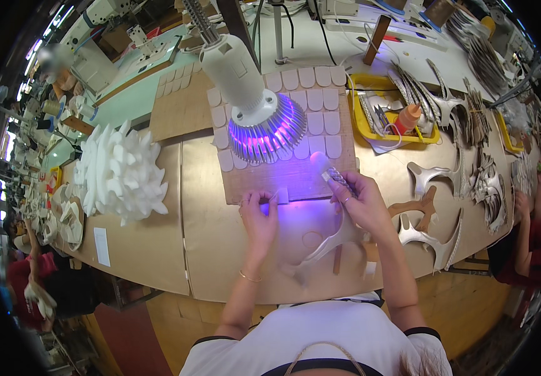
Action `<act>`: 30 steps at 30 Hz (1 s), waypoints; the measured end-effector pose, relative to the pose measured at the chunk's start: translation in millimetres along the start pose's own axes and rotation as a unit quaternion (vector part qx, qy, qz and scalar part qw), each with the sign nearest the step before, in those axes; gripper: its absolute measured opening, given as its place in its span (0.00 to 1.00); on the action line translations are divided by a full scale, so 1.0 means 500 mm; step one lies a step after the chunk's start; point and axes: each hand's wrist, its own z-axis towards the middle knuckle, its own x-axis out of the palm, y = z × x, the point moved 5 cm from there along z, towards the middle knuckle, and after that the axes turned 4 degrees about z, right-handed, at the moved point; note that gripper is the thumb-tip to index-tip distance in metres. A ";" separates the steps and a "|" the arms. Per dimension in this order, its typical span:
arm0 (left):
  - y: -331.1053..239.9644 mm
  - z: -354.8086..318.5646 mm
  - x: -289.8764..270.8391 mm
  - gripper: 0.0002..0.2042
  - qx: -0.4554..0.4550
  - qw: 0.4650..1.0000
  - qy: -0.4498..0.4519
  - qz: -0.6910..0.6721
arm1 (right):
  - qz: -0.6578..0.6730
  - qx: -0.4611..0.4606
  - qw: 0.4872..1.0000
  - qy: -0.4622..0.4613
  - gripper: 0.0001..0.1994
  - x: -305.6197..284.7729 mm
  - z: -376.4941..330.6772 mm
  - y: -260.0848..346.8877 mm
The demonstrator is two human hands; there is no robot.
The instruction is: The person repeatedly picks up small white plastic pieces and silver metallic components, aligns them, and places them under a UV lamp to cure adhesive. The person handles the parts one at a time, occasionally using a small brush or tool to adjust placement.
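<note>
My left hand (259,216) is closed in a pinch at the near edge of a cardboard sheet (251,185), its fingertips at a small pale tab (282,196). On the right, my right hand (365,202) grips a braided silvery strap (339,178). A pale rounded piece (318,162) shows at the strap's far end, above the cardboard. Rows of pale round-ended tabs (332,123) cover much of the sheet. Above it hangs a white lamp (267,125) with metal fins, glowing purple. Blurred pale shoe-upper straps (330,245) lie below my right hand.
A yellow tray (361,122) holds tools and an orange-capped bottle (407,118). Silvery shoe uppers (433,178) lie to the right. White foam pieces (123,172) are heaped left, near a paper slip (101,246). Sewing machines stand behind; other people sit at both sides.
</note>
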 end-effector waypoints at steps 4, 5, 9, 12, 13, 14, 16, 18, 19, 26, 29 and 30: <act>-0.001 -0.002 0.000 0.09 -0.071 0.978 -0.002 -0.198 | -0.047 -0.017 0.999 -0.008 0.13 -0.002 0.039 0.025; 0.001 0.003 -0.001 0.09 -0.104 0.951 0.002 -0.291 | -0.045 -0.012 0.999 0.010 0.14 0.002 0.047 0.027; 0.003 0.048 -0.003 0.11 -0.241 0.835 0.090 -0.486 | -0.062 0.014 0.993 0.095 0.15 0.030 0.067 0.037; -0.017 0.091 -0.010 0.13 -0.243 0.793 0.161 -0.534 | -0.082 0.016 0.982 0.171 0.15 0.062 0.079 0.050; -0.025 0.102 -0.013 0.13 -0.235 0.787 0.184 -0.540 | -0.085 0.009 0.977 0.196 0.14 0.074 0.085 0.056; -0.033 0.113 -0.021 0.13 -0.217 0.795 0.176 -0.539 | -0.091 -0.006 0.975 0.203 0.14 0.083 0.091 0.064; -0.048 0.123 -0.033 0.14 -0.193 0.818 0.162 -0.518 | -0.096 -0.032 0.971 0.218 0.13 0.101 0.099 0.073; -0.063 0.124 -0.048 0.15 -0.166 0.833 0.132 -0.511 | -0.110 -0.062 0.969 0.211 0.13 0.112 0.103 0.078; -0.069 0.122 -0.055 0.16 -0.158 0.841 0.119 -0.504 | -0.108 -0.065 0.969 0.212 0.13 0.117 0.103 0.077; -0.085 0.107 -0.077 0.21 -0.142 0.874 0.065 -0.460 | -0.127 -0.147 0.969 0.155 0.13 0.118 0.096 0.069; -0.086 0.109 -0.081 0.23 -0.117 0.875 0.059 -0.465 | -0.118 -0.114 0.974 0.159 0.13 0.114 0.094 0.064; -0.087 0.111 -0.083 0.24 -0.102 0.882 0.061 -0.455 | -0.114 -0.114 0.974 0.157 0.13 0.114 0.093 0.065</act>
